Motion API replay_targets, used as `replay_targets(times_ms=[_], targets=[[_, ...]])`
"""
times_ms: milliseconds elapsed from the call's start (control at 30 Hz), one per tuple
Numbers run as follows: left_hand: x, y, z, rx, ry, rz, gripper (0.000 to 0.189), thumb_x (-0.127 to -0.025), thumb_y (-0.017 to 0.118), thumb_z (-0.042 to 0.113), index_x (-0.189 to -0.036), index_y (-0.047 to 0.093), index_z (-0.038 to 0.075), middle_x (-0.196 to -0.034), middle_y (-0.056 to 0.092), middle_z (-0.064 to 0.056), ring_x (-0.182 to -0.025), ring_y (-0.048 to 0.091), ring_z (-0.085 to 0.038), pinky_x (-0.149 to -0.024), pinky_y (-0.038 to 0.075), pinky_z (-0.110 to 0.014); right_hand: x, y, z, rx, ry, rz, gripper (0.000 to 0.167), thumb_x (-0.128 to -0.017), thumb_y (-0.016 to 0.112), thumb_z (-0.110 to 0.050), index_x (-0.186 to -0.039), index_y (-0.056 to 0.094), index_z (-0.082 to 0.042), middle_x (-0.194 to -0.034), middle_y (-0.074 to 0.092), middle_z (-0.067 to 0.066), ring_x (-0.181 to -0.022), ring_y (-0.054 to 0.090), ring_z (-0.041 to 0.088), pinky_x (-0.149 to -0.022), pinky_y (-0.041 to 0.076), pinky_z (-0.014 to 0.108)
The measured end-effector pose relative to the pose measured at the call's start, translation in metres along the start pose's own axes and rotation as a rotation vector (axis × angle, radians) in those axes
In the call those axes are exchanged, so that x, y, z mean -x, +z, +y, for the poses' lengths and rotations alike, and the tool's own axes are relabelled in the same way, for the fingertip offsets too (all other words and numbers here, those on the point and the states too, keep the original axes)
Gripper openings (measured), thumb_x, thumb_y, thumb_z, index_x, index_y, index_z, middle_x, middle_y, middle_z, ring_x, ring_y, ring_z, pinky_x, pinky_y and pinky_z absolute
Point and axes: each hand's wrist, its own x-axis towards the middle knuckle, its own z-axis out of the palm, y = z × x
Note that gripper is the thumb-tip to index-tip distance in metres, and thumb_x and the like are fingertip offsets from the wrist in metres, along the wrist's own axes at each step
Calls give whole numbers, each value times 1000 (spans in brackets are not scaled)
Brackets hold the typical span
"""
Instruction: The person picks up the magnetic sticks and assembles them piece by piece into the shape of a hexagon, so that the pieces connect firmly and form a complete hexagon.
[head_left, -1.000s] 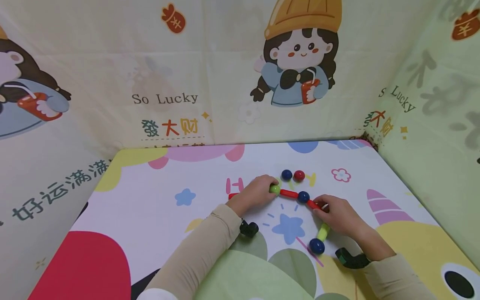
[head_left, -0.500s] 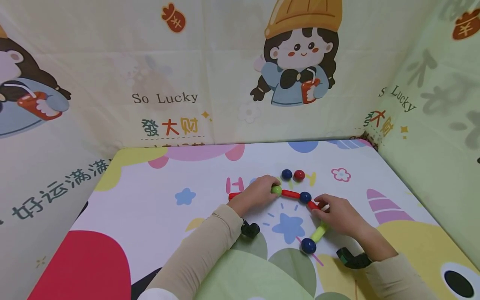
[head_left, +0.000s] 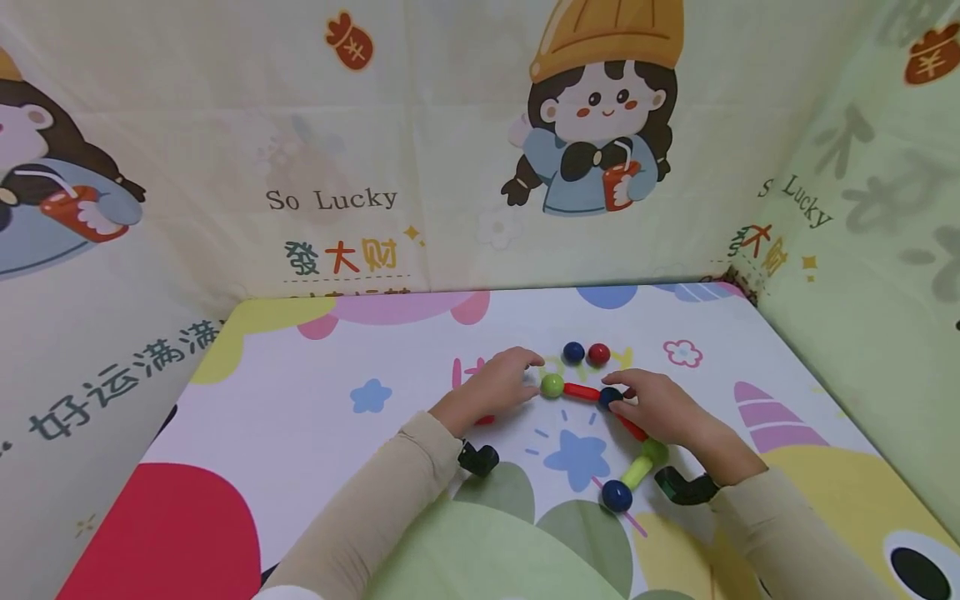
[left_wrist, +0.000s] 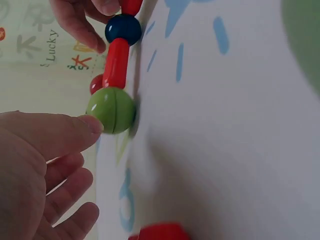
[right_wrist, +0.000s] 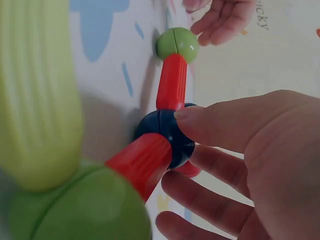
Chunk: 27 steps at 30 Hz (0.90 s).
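Cartoon-print cloth (head_left: pixel 450 125) behind a patterned table (head_left: pixel 405 358), and a rod-and-ball chain (head_left: pixel 582 392) curving across it. Left hand (head_left: pixel 495 385) is spread wide beside the green ball (head_left: pixel 552 386) at one end (can't tell if the thumb's touching). Right hand (head_left: pixel 663 408) has thumb and fingers curled round the blue ball (right_wrist: pixel 172 135) next along. Loose navy ball (head_left: pixel 573 352) and red ball (head_left: pixel 598 353) sit just behind.
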Motion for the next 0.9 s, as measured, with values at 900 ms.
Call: replay_targets(times_ms=[900], targets=[[70,-23,-40,-62,37,-29,24,-87,79,17,-106,68,9,-95,62,0,-89,58,-17,-80,53,-31,5,1,3,17,58,-46,33,-90,74,-10,-120,68,0,-108,67,13,-84,60,22,-74,55,38]])
